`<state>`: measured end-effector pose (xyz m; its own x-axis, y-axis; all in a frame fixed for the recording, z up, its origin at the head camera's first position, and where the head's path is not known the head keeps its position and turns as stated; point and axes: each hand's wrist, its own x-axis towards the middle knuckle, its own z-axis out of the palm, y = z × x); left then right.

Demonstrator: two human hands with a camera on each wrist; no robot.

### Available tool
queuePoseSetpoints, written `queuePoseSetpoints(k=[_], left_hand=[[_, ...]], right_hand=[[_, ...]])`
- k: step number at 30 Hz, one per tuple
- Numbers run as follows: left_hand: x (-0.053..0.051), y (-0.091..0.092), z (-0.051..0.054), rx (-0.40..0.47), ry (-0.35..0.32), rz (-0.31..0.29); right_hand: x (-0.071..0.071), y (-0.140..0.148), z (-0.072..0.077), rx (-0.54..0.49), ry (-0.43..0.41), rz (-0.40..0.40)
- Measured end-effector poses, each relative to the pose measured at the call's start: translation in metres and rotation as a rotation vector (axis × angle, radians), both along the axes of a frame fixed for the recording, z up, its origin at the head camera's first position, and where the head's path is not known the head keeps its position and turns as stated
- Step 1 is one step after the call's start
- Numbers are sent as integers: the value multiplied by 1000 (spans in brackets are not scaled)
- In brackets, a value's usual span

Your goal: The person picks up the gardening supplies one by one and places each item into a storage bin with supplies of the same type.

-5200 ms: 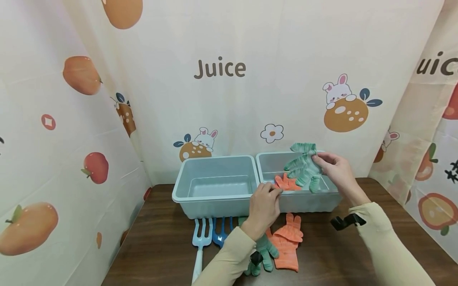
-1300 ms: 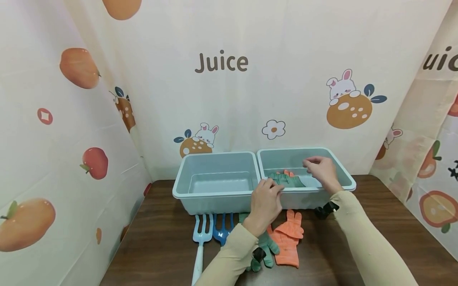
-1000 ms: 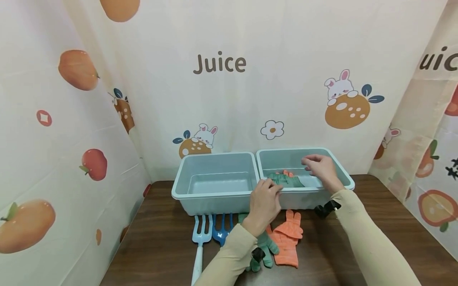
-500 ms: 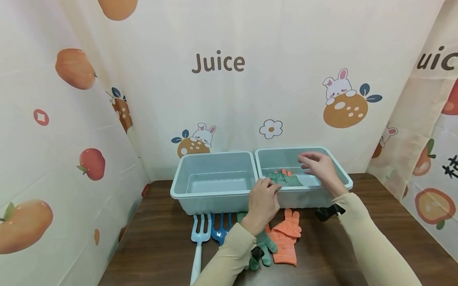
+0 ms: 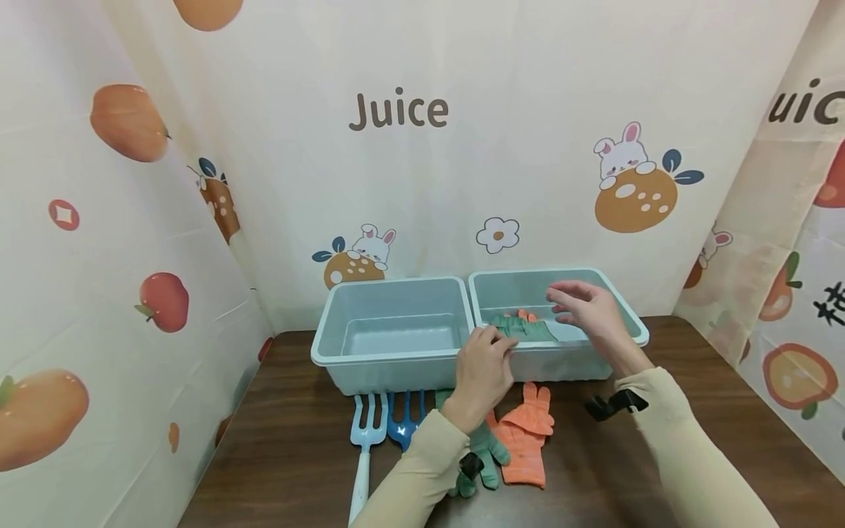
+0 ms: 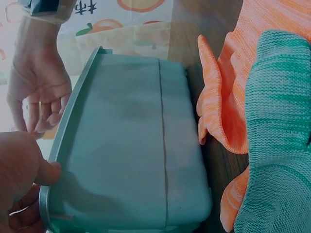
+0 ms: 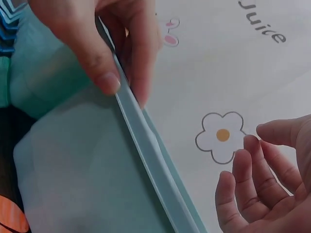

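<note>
My left hand [image 5: 484,374] grips the front rim of the right-hand bin [image 5: 561,353] near its left corner; in the left wrist view the thumb of that hand [image 6: 24,167] lies on the rim's outer side. Above the same bin hangs my right hand [image 5: 590,315], fingers loosely bent and holding nothing, seen close in the right wrist view as a hand [image 7: 272,179] beside the rim [image 7: 150,155]. Inside the bin a green glove [image 5: 528,330] lies over an orange glove [image 5: 524,315], of which only fingertips show.
A second pale blue bin [image 5: 405,358] stands at the left. In front lie a light blue fork [image 5: 367,436], a dark blue fork [image 5: 401,431], partly hidden by my left arm, green gloves [image 5: 487,447] and orange gloves [image 5: 526,447]. A patterned curtain [image 5: 422,183] hangs behind.
The green glove that my right hand held over the bin several seconds ago now lies inside it, released. Since then that hand's fingers have spread slightly. My left hand stays on the rim.
</note>
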<state>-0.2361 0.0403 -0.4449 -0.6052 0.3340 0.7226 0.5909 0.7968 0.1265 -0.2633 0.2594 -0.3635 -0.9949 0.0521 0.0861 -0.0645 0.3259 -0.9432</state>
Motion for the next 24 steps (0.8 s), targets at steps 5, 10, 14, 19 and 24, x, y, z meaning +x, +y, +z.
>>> queuePoseSetpoints(k=[5,10,14,19,24], left_hand=[[-1,0,0,-7,8,7],[0,0,-1,-9,4,8],[0,0,-1,-2,2,6],[0,1,0,2,8,-1],[0,1,0,13,17,-2]], right_hand=[[8,-2,-3,6,12,25],[19,-4,-8,-1,29,43],[28,-5,-11,-29,66,51],[41,-7,-16,-32,121,76],[55,-12,-22,-48,128,167]])
